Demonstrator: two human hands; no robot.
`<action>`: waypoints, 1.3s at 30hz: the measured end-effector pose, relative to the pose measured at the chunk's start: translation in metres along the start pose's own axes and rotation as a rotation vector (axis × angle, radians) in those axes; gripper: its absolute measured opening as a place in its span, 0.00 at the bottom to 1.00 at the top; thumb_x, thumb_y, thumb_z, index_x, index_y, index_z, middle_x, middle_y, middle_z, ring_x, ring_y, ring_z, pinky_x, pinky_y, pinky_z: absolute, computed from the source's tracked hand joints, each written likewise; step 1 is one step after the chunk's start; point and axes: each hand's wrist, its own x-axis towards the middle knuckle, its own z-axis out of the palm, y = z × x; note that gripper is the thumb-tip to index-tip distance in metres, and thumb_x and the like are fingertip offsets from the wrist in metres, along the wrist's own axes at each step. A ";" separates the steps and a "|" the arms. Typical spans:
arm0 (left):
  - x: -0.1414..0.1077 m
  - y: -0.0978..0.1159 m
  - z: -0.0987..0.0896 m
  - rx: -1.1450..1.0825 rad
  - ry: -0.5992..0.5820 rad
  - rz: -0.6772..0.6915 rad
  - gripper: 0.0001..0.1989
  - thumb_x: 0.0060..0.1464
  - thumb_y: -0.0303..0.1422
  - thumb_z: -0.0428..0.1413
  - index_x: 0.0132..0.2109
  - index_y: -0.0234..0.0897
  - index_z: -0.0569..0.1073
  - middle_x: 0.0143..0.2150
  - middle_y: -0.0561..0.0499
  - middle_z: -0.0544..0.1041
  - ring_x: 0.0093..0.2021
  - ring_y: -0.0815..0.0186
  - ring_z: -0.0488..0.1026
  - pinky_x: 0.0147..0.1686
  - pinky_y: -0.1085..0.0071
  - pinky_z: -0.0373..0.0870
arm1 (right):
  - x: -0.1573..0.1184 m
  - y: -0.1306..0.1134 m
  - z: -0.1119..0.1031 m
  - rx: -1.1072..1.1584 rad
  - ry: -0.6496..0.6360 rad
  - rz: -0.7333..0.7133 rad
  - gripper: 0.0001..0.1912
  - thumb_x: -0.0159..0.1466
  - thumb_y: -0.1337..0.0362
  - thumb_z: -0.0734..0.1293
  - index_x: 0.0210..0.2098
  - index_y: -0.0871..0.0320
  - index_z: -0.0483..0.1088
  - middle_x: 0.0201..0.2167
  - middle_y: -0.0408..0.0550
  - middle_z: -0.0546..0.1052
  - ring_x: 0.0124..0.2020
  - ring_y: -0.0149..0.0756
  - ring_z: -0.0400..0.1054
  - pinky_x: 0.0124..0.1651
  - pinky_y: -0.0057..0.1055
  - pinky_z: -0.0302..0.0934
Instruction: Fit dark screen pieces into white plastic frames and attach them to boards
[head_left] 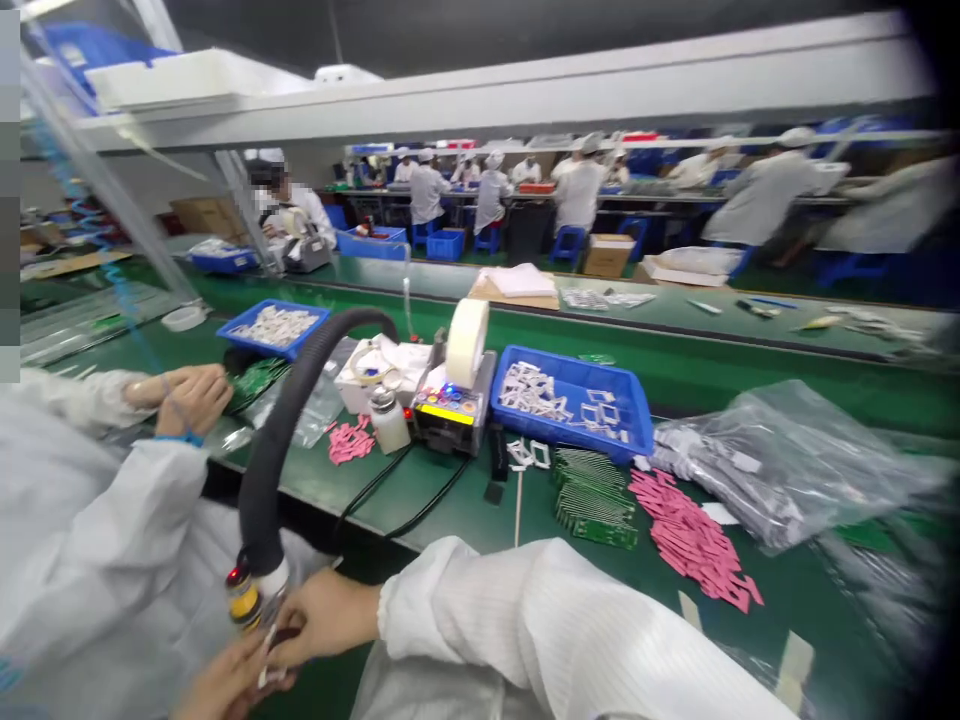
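**A Thin Pinch Is Risking a Drop**

The right hand (326, 615) is pinching a small white part (268, 652) just below the black hose's nozzle (244, 597). The left hand (225, 680) is curling close, its grip unclear. Weak pressure could be letting the part slip.

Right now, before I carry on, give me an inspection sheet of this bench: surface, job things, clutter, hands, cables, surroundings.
Surface: green bench top.
Job's things: small white piece beside a yellow-banded nozzle on a black corrugated hose.
Clutter: blue tray of white frames, pink strips, green board strips, plastic bag.
Hands: right hand and left hand pinch the piece.
Cables: black cables from a tape dispenser.
Surroundings: co-worker's hands at left; white-gowned workers at far benches.
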 end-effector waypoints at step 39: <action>-0.009 0.066 0.265 -0.064 -1.005 0.139 0.19 0.34 0.47 0.66 0.36 0.43 0.81 0.51 0.43 0.73 0.52 0.52 0.68 0.53 0.60 0.59 | -0.297 -0.009 -0.061 -0.247 1.323 0.140 0.03 0.66 0.67 0.60 0.35 0.57 0.64 0.30 0.45 0.65 0.37 0.35 0.63 0.49 0.40 0.56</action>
